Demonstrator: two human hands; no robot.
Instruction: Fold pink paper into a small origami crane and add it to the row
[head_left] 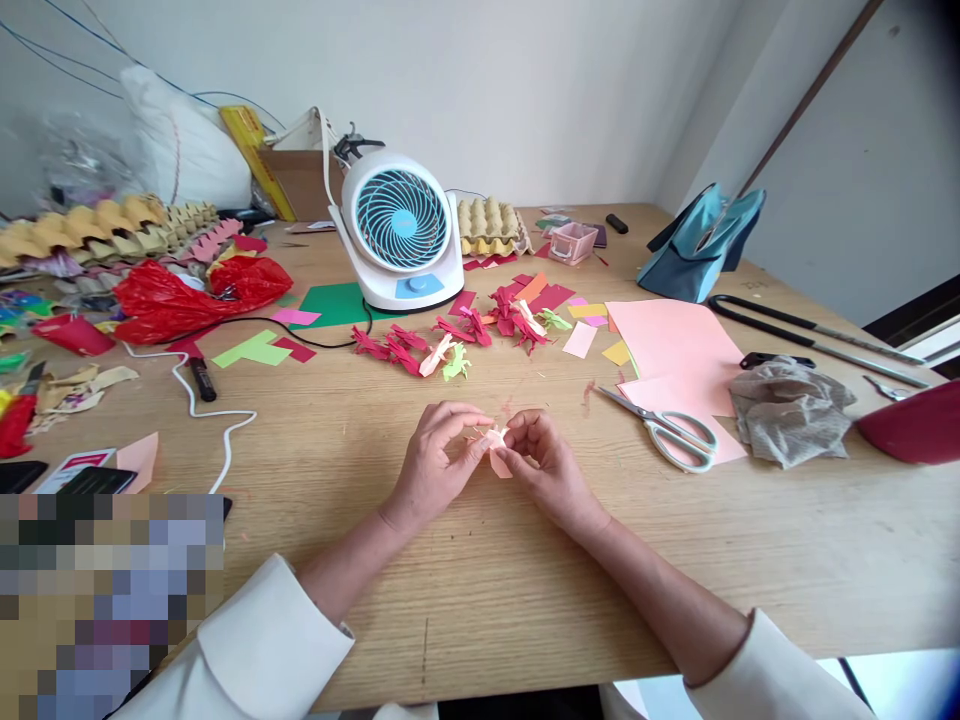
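Note:
Between my two hands, above the wooden table (pixel 345 560), is a small folded piece of pale pink paper (pixel 499 464). My left hand (pixel 444 455) pinches its left side with thumb and fingers. On the other side, my right hand (pixel 546 465) grips it with thumb and curled fingers, and part of the paper hangs below the fingertips. Fingers hide some of its folds. Just beyond lie several folded paper figures: dark red ones (pixel 405 340), a pale pink one (pixel 436 355) and a light green one (pixel 456 362). White-handled scissors (pixel 681 440) rest to the right.
A white fan (pixel 405 225) stands behind the figures. Pink sheets (pixel 675 345), a crumpled grey cloth (pixel 789 410) and a blue bag (pixel 694 245) lie to the right. Leftward are a red plastic bag (pixel 202 295), a black marker (pixel 202 380), a white cable (pixel 227 440) and egg trays (pixel 97 225).

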